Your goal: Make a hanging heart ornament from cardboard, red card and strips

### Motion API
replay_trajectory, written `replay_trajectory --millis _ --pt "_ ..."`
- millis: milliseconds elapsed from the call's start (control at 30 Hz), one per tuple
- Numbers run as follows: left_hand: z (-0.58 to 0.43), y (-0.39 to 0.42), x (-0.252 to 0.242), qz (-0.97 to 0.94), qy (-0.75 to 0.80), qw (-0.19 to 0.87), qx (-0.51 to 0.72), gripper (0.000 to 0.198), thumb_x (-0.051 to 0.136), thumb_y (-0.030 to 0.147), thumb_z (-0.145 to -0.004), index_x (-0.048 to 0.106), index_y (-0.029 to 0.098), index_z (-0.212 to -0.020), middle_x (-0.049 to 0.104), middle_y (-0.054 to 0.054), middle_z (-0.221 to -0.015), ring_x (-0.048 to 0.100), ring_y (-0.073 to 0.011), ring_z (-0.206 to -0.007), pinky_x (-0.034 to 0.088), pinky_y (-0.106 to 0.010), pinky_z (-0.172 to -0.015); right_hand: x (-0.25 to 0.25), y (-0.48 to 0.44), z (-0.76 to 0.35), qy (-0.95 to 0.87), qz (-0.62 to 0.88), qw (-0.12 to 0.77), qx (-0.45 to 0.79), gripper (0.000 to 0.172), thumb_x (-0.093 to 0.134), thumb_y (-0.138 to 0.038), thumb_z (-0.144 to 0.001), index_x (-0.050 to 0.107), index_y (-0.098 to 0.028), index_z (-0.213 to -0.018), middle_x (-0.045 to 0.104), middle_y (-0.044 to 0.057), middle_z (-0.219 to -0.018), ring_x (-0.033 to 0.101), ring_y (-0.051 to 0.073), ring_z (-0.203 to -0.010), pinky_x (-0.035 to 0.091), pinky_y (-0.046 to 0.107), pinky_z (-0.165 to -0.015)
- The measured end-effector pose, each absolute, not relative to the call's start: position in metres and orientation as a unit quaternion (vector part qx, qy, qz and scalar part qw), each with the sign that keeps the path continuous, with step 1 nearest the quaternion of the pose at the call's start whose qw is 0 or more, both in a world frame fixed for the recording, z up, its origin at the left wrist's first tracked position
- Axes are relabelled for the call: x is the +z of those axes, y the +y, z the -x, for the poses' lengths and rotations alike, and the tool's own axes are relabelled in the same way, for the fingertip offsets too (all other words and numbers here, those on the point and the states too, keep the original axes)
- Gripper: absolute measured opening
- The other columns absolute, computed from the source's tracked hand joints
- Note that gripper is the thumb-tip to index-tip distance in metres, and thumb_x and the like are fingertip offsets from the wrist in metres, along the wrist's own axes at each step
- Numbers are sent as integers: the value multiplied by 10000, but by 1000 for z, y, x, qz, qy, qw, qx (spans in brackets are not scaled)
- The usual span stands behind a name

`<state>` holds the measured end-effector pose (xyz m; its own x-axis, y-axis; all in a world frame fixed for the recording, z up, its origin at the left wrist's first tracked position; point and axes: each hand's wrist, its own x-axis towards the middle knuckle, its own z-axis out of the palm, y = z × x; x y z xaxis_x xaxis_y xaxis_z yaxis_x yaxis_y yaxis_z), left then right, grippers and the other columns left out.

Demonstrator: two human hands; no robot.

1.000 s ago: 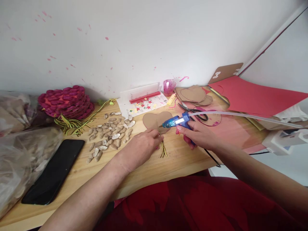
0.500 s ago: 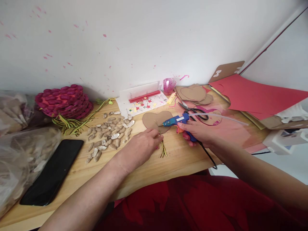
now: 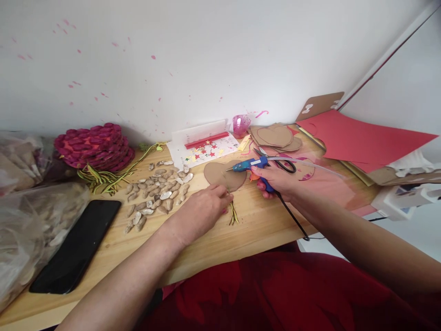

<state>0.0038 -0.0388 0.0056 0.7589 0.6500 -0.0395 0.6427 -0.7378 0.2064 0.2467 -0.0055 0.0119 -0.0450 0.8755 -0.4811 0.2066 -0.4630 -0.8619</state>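
A home craft corner: wooden table (image 3: 241, 230) against a paint-flecked wall (image 3: 172, 55), strewn with red paper (image 3: 361, 138), cardboard hearts (image 3: 275, 136), scissors (image 3: 284, 164)

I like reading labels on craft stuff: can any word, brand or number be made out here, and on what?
No text can be read.
White label on the glue gun in the right hand: too blurred.
Faint print on the star sheet: too small.
Dark phone screen: nothing shown.

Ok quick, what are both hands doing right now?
Left hand: closed, pinching green stems by the cardboard heart.
Right hand: closed around the blue glue gun.
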Motion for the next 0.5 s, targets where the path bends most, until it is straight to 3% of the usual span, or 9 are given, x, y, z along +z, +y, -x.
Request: replay_trajectory --millis 500 --pt "-4 -40 7 -932 347 105 17 241 488 226 -1039 650 176 -1211 636 -88 -1142 616 -247 -1113 524 -355 -913 12 -11 -249 -419 632 221 614 190 477 -410 -1042 444 -243 -958 512 -73 -493 473 109 -318 266 166 -299"
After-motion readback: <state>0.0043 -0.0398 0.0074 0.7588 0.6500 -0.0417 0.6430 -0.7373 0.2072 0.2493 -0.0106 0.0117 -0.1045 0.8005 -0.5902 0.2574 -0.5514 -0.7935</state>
